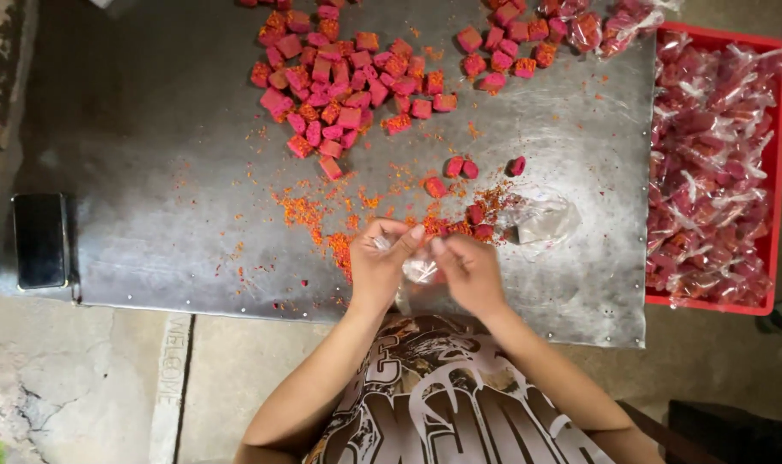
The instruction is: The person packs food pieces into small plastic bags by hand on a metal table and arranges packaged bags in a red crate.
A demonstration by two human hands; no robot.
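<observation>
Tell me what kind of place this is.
Probably a small home or backyard sweet-packing spot. Pink-red crumbed candy cubes lie piled on a low metal sheet table over cracked concrete, a red crate holds filled bags, and both hands work a small clear bag.

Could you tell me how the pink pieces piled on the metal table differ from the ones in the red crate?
The pile of pink pieces lies bare and loose on the metal table, shedding orange crumbs; the pieces in the red crate are sealed in clear plastic bags. The pile spreads flat, while the bagged ones are heaped and look glossier and darker. Both seem to be the same pink sweets.
</observation>
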